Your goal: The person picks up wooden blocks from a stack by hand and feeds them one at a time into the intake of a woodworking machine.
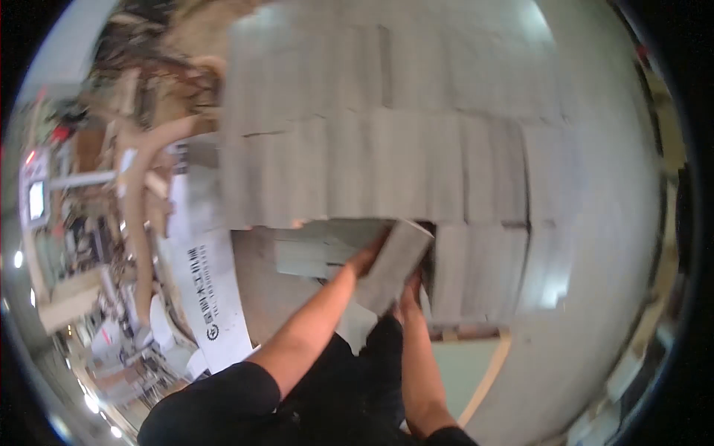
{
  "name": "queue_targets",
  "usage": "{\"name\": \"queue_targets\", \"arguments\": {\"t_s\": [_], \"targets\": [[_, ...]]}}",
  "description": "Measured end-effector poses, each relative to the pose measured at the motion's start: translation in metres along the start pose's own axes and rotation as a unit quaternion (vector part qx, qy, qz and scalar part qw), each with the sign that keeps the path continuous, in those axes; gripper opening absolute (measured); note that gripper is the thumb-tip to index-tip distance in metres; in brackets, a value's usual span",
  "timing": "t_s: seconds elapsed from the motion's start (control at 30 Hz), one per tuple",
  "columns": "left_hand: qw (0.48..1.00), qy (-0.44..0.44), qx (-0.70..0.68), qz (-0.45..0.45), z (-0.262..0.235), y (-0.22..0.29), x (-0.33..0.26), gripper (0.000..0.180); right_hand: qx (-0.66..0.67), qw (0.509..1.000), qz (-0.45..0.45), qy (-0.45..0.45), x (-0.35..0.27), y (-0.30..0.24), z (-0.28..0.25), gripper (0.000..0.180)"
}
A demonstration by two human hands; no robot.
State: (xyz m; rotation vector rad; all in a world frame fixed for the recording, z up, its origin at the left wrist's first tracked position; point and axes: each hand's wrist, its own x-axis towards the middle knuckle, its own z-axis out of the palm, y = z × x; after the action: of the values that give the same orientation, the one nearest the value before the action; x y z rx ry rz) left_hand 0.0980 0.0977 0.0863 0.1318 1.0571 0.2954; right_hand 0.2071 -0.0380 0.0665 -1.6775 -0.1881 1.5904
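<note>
Both hands are closed on one grey block point(392, 262), held tilted in front of a tall stack of similar grey blocks point(416, 149) that fills the far and right part of the scene. The left hand point(366, 258) grips the block's left edge, fingers wrapped onto its upper face. The right hand point(410, 292) supports it from beneath at the near, lower end, its fingers mostly hidden by the block. The block's long axis runs from near left up to far right, its far end pointing at a dark gap point(430, 245) in the stack, just beside it. The left hand is nearer the top end, the right nearer the body. To the left of the hands lie flatter grey pieces point(309, 253) and a white printed sheet point(212, 297). No container shows.
</note>
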Motion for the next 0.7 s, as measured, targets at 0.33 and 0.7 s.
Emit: {"name": "queue_targets", "arguments": {"t_s": [0.33, 0.7], "targets": [[0.997, -0.036, -0.057, 0.049, 0.022, -0.016, -0.009, 0.077, 0.157, 0.979, 0.063, -0.113, 0.031, -0.04, 0.005, 0.061], [0.962, -0.047, -0.16, 0.215, 0.027, -0.073, -0.137, 0.081, 0.096, 0.939, 0.051, -0.327, -0.094, -0.078, 0.036, 0.058]]}}
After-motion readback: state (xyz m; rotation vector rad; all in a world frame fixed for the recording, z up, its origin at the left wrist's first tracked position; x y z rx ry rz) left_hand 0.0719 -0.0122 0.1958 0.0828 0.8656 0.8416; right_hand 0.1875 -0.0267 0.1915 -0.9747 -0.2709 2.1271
